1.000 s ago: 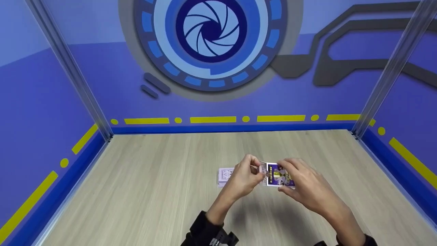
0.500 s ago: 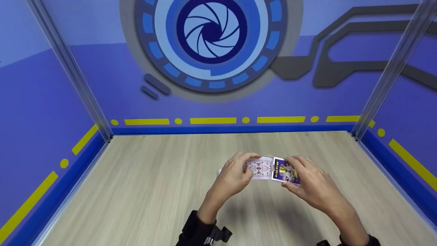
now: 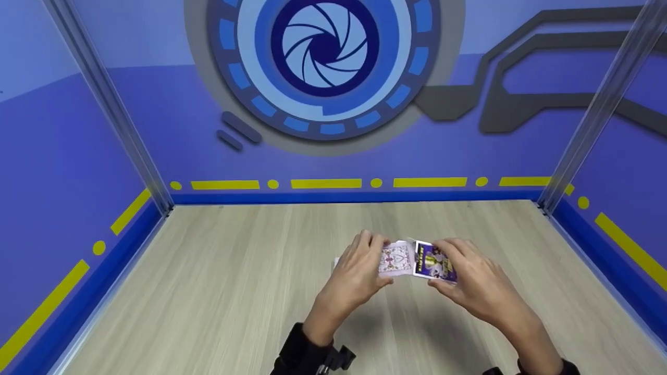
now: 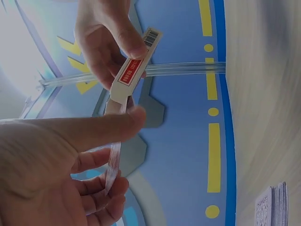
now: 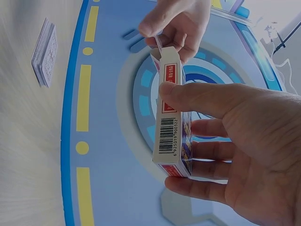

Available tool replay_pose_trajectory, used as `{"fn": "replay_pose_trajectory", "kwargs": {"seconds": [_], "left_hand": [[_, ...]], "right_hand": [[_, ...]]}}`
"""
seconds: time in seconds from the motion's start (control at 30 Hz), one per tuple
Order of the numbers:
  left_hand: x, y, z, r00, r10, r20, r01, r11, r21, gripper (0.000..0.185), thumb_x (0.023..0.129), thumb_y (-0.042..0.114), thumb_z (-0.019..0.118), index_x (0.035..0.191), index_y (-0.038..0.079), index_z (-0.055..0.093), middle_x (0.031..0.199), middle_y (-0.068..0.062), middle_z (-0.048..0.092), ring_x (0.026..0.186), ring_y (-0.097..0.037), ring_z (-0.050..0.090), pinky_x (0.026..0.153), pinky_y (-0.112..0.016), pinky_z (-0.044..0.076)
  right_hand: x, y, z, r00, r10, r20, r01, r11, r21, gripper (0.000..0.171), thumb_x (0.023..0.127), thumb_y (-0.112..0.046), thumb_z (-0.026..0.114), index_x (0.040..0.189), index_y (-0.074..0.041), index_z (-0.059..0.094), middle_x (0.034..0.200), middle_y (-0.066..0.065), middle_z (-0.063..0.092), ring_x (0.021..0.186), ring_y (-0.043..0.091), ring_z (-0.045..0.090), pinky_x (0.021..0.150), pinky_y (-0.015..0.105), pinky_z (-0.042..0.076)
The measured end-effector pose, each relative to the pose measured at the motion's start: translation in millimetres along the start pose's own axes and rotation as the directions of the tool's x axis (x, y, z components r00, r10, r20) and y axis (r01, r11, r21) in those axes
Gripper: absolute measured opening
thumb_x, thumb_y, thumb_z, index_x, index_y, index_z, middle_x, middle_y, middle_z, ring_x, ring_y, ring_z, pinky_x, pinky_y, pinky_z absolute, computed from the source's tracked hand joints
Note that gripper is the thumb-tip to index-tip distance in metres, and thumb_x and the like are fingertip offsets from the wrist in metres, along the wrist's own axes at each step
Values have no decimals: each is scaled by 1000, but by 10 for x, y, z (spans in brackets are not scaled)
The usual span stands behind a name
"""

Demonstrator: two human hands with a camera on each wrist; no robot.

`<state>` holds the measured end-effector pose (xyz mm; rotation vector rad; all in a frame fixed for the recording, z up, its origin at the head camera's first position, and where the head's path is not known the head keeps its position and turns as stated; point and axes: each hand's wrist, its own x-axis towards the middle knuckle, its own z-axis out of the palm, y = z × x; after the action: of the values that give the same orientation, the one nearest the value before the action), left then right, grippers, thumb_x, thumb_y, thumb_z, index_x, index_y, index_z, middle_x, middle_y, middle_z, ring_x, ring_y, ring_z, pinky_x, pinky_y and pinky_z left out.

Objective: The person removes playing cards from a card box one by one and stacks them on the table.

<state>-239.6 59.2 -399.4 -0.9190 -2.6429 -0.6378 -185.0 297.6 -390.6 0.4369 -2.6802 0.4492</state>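
Patterned cards [image 3: 397,258] met the card box [image 3: 435,262] over the wooden table [image 3: 234,271]

Right of centre in the lower half of the head view, the cards and the box lay nearly end to end, held above the tabletop. The left hand [image 3: 351,271] pinched the cards between its thumb and curled fingers. The right hand [image 3: 477,276] gripped the box, its thumb pressed on 1 narrow side and its fingers set slightly apart along the opposite side. The box's open end faced the cards, with a small flap standing out at the top; how far the cards reached inside could not be told.

In the right wrist view, the narrow side showed a red label [image 5: 170,75] under the thumb and a barcode [image 5: 167,135] below it. A 2nd stack of cards [image 5: 44,54] rested on the table at the upper left there; in the head view the left hand hid most of it. Black straps [image 3: 298,349] circled both wrists at the bottom of the head view. Behind stood a blue-purple wall [image 3: 323,166] with yellow dashes [image 3: 325,183] and dots.
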Motion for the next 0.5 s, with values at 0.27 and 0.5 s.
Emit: {"fn": "replay_pose_trajectory", "kwargs": {"seconds": [0.27,0.5], "left_hand": [[-2,-109,-167,999,31,-45,-35,995,-89,67,83,11,87,144,10,58,129,-11,53,119,-24,53,100,-35,48],[-1,-259,-266,997,6,-83,-19,988,-154,63,86,-2,80,144,8,57,135,-14,52,125,-27,51,106,-38,46]], "right_hand": [[7,19,-27,1000,25,4,-25,1000,5,70,80,-22,91,139,-4,58,134,18,59,108,31,60,82,51,55],[-14,64,-37,1000,21,-15,-21,1000,6,74,80,-18,91,141,2,55,133,21,58,110,33,60,85,55,54]]}}
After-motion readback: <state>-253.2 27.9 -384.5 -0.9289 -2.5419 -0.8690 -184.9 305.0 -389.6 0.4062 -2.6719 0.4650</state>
